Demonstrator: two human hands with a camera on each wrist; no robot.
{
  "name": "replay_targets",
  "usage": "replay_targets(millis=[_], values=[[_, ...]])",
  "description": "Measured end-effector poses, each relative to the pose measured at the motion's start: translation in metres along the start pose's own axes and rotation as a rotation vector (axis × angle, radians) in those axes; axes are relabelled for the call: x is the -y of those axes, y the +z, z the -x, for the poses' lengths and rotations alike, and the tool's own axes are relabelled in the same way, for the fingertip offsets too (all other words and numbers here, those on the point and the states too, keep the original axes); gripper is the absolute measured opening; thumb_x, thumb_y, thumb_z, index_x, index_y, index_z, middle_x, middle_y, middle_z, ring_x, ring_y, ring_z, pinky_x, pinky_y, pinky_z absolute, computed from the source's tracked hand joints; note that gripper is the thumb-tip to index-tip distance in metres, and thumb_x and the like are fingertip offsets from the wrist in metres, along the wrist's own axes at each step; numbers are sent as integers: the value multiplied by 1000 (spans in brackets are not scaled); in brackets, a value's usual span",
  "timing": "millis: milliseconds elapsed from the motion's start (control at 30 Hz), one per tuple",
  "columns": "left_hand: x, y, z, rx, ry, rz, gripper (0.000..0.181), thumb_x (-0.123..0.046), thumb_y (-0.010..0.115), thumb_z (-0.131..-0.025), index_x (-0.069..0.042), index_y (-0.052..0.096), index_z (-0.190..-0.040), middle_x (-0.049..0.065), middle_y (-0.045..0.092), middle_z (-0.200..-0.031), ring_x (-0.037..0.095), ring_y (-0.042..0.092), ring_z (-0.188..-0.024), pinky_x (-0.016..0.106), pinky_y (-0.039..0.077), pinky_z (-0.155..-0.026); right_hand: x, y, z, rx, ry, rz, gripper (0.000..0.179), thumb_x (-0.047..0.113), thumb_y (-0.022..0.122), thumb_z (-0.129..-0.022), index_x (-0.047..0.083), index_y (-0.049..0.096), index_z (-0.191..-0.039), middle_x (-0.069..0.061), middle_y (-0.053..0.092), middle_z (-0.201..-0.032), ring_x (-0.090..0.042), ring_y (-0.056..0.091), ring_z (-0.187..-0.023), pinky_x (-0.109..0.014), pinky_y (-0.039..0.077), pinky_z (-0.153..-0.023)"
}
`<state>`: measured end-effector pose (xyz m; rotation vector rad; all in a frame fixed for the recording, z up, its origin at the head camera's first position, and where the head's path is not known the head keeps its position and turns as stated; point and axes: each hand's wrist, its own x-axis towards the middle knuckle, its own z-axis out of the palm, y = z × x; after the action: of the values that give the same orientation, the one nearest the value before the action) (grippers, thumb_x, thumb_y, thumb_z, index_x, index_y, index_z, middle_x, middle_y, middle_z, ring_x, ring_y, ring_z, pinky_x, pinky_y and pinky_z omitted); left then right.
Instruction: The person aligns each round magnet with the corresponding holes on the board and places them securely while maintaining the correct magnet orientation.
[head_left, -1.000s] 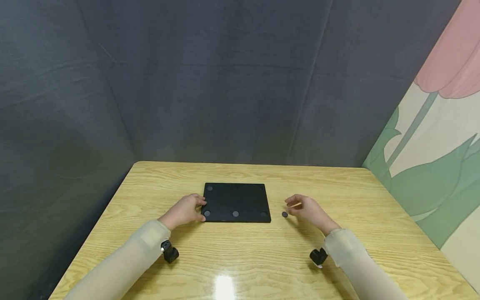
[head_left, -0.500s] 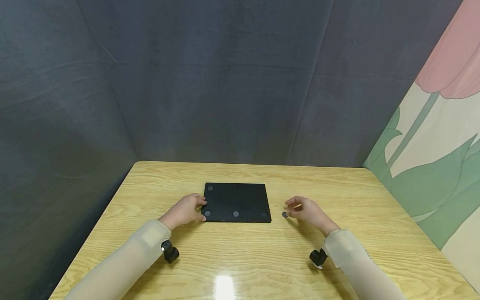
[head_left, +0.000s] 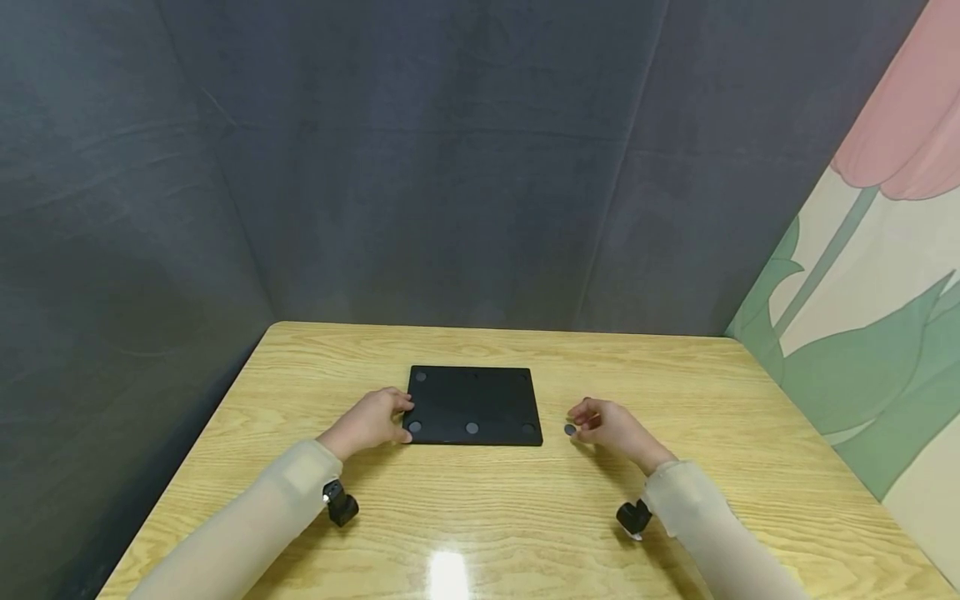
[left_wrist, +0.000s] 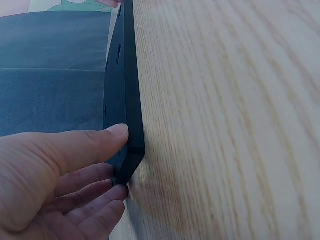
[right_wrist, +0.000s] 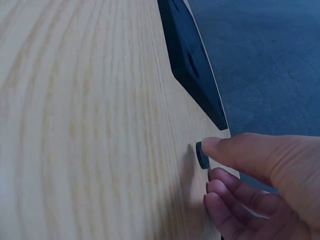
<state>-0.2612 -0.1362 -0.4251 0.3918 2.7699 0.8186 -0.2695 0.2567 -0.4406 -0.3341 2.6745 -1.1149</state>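
A flat rectangular black board point(head_left: 476, 404) lies on the wooden table, with round spots along its near and far edges. Three of these spots look lighter grey; the rest are dark. My left hand point(head_left: 369, 423) holds the board's left edge, thumb at the near corner in the left wrist view and fingers around the side. To the right of the board is a small dark disc point(right_wrist: 202, 155). My right hand point(head_left: 611, 425) pinches at it, thumb tip against one end and curled fingertips by the other. Whether the disc touches the table I cannot tell.
The wooden table point(head_left: 465, 500) extends all round the board. A dark curtain point(head_left: 450, 167) hangs behind and to the left. A wall panel with a flower pattern point(head_left: 870, 350) stands at the right. Each wrist carries a small black camera point(head_left: 341, 504).
My right hand's fingers have come down and drawn in toward the thumb at the disc. The left hand and the board have stayed in place.
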Motion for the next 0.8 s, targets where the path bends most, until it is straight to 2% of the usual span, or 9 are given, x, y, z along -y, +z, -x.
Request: replay_targets(millis=[300,800], values=[[0,0,0,4,-2,5,53,-15,78,-73,0,61,-121,11,49,-133,32,43,-124,43,39,-99,-1,3,-2,3,17,11,27,2,72,-77,2,62,-102,-5,56,-89,-18,52,-80,-29,46,-68],[-1,-1,1,4,-20,0,53,-15,78,-74,-1,60,-122,10,48,-134,32,42,-125,44,37,-100,1,4,-4,8,57,-29,27,-1,71,-77,-1,61,-102,-7,54,-86,-17,47,-77,-26,44,-64]])
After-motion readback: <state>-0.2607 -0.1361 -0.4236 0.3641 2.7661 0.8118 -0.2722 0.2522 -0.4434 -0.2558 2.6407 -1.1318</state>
